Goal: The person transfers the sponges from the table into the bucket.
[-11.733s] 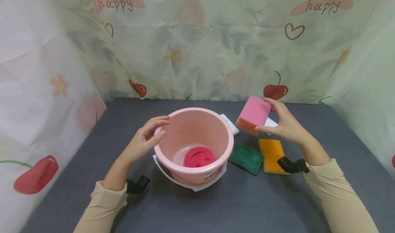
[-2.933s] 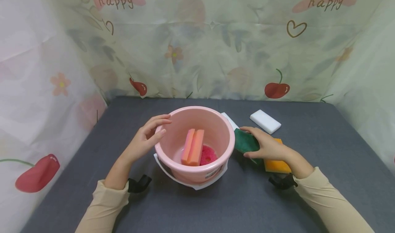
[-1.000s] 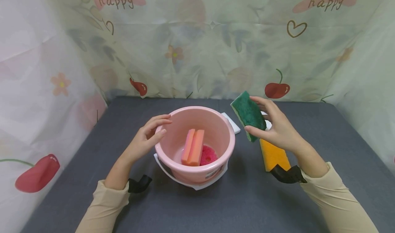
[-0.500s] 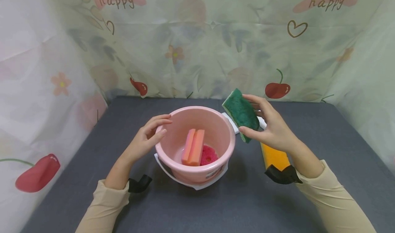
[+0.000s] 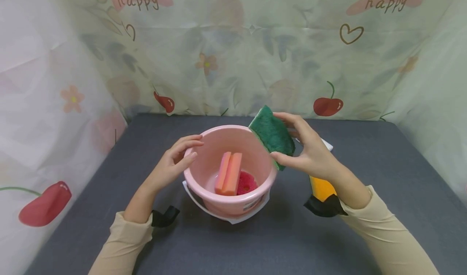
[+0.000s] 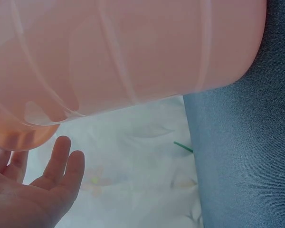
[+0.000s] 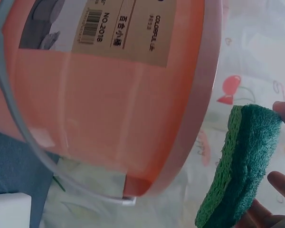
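Observation:
My right hand (image 5: 310,149) pinches a green scouring sponge (image 5: 271,133) between thumb and fingers, tilted above the right rim of a pink bucket (image 5: 233,201). In the right wrist view the sponge (image 7: 244,161) shows a light green porous layer beside a dark scouring layer, just off the rim. My left hand (image 5: 172,161) is at the bucket's left rim with relaxed fingers, their tips at the edge. Inside the bucket, a pink-and-orange sponge (image 5: 231,175) with a lengthwise groove leans beside a round red sponge (image 5: 247,184).
A yellow sponge (image 5: 322,188) lies right of the bucket, partly under my right wrist. One white block (image 5: 327,144) shows behind that hand; a white block (image 7: 9,211) also appears beyond the bucket in the right wrist view. The bucket's white handle (image 5: 233,220) hangs in front.
Since earlier, the pink-and-orange sponge has gone into the bucket. My right hand has picked the green sponge off the table and moved it left to the rim. The left hand stays put.

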The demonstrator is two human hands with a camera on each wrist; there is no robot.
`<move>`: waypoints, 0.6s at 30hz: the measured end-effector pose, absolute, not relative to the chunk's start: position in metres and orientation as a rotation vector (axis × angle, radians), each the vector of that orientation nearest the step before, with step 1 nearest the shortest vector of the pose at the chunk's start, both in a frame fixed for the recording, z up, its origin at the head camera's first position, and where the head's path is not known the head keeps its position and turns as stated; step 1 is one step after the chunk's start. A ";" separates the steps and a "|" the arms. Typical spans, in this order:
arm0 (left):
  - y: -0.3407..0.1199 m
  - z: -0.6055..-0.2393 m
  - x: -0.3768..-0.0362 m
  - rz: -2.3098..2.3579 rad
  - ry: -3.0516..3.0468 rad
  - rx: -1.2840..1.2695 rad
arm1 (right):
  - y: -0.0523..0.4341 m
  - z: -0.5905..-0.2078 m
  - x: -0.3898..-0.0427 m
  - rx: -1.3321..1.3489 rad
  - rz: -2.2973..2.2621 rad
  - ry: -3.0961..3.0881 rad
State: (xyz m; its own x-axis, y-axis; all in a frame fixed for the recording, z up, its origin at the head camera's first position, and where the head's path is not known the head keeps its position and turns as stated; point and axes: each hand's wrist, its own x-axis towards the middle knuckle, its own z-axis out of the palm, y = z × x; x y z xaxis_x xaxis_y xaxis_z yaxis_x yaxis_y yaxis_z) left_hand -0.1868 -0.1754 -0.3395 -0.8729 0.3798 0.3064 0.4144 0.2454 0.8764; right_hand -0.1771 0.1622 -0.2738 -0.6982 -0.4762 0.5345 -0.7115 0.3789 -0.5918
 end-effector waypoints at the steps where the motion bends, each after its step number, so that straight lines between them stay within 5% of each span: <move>1: -0.175 -0.340 -0.187 -1.741 -2.453 -0.786 | 0.160 -0.274 -0.177 1.051 1.237 -2.365; 18: -0.175 -0.340 -0.187 -1.731 -2.454 -0.784 | 0.139 -0.277 -0.175 1.124 1.378 -2.362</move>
